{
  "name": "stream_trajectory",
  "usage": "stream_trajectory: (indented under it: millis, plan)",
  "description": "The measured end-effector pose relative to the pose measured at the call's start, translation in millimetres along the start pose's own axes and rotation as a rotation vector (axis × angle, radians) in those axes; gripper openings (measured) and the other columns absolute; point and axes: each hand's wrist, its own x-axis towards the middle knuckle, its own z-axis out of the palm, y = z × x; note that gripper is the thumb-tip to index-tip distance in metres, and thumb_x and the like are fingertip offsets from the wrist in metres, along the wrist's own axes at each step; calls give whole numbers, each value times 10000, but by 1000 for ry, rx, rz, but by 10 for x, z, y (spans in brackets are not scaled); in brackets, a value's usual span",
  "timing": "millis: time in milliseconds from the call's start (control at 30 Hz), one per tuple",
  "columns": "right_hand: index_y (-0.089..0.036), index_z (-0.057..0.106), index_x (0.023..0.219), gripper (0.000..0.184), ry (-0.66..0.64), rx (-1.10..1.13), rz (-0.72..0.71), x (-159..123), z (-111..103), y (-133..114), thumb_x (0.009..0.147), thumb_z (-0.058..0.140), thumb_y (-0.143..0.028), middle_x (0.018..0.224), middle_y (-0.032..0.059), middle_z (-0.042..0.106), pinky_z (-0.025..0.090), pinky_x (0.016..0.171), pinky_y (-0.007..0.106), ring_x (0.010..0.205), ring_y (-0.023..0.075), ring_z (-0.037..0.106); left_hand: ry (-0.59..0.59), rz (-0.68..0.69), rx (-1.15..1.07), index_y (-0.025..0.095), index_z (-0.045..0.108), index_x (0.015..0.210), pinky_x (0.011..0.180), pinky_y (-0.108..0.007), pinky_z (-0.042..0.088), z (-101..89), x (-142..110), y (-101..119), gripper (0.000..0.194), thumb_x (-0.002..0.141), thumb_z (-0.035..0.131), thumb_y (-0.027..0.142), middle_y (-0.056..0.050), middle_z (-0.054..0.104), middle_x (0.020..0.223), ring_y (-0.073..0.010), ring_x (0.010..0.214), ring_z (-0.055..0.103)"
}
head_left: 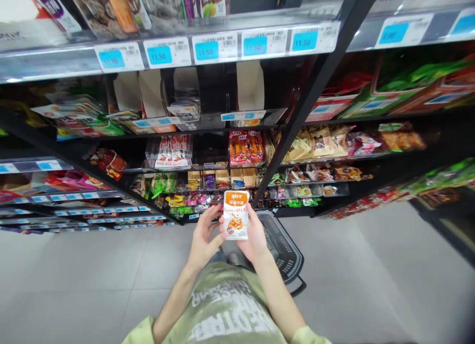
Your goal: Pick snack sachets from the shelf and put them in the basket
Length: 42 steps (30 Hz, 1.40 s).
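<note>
A small white and orange snack packet (236, 216) is held upright in front of my body, its printed front facing up at me. My right hand (256, 237) grips it from the right side, thumb along the edge, with fingers behind it. Just left of the packet is my left hand (205, 236), its fingers loosely curved and the thumb apart from them. I cannot tell whether its fingertips touch the packet's edge. Below and right of my right hand, a dark shopping basket (284, 245) stands on the floor, partly hidden by my forearm.
Store shelves (218, 123) packed with bagged snacks rise in front of me. A shelf edge with price tags (217, 48) crosses the upper view. A black upright post (297, 121) slants between shelf bays. Grey tiled floor (100, 270) lies around my feet.
</note>
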Motion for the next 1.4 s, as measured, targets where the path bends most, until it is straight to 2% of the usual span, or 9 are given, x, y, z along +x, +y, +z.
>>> stream_trajectory:
  millis: [100, 200, 333, 600, 700, 833, 1000, 1200, 1400]
  plan:
    - [-153, 670, 1083, 485, -16, -10, 33, 12, 29, 66, 920, 452, -555, 899, 102, 763, 594, 733, 398, 802, 262, 730, 82, -76, 42, 243, 408, 1416, 1020, -377, 499, 97, -11, 18, 710, 798, 744, 335, -146, 491, 1465, -289, 1328, 497]
    - [-179, 655, 1137, 464, -13, 0, 61, 20, 40, 139, 919, 470, -544, 913, 84, 767, 597, 743, 404, 807, 258, 731, 176, -201, 69, 236, 427, 1406, 898, -329, 569, 180, -36, -11, 722, 777, 755, 374, -109, 616, 1325, -259, 1143, 644]
    - [-181, 656, 1151, 456, -5, 21, 86, 28, 43, 182, 928, 468, -530, 952, 85, 766, 602, 750, 406, 818, 255, 729, 236, -220, 29, 216, 507, 1345, 873, -303, 575, 208, -47, -56, 665, 756, 763, 389, -81, 669, 1241, -233, 1059, 681]
    - [-188, 630, 1217, 471, 3, 39, 83, 37, 85, 143, 957, 412, -514, 981, 80, 765, 601, 753, 402, 844, 253, 729, 222, -158, 44, 200, 550, 1322, 937, -297, 542, 161, -31, -88, 509, 871, 650, 415, -82, 650, 1286, -234, 1141, 638]
    - [-192, 626, 1225, 467, -20, 36, 84, 35, 90, 138, 958, 412, -510, 989, 82, 763, 600, 753, 405, 840, 252, 728, 176, -137, 114, 191, 525, 1347, 889, -280, 558, 148, -33, -90, 515, 890, 628, 406, -89, 661, 1265, -216, 1068, 668]
    - [-176, 651, 1179, 488, -31, 8, 88, 43, 79, 157, 953, 417, -538, 971, 92, 765, 599, 755, 400, 846, 254, 726, 179, -130, 178, 189, 522, 1346, 806, -238, 566, 128, -44, -115, 496, 910, 596, 413, -90, 661, 1262, -191, 997, 684]
    - [-163, 668, 1143, 512, -57, 18, 118, 59, 50, 184, 953, 408, -561, 953, 99, 767, 595, 769, 400, 859, 259, 726, 176, -140, 158, 190, 514, 1344, 809, -244, 559, 80, -70, -111, 493, 904, 611, 389, -82, 674, 1230, -188, 981, 681]
    - [-145, 654, 1160, 484, -58, 78, 115, 71, -2, 178, 974, 390, -505, 959, 102, 764, 586, 785, 416, 845, 258, 730, 108, -74, 127, 149, 635, 1163, 924, -314, 526, 41, -76, -15, 337, 911, 589, 367, -101, 677, 1225, -244, 1078, 653]
    - [-135, 675, 1105, 505, -76, 54, 115, 69, 26, 174, 976, 367, -515, 928, 112, 763, 583, 782, 415, 836, 259, 728, 119, -93, 127, 164, 546, 1315, 844, -301, 563, 31, -79, -46, 472, 882, 615, 339, -92, 710, 1132, -219, 975, 689]
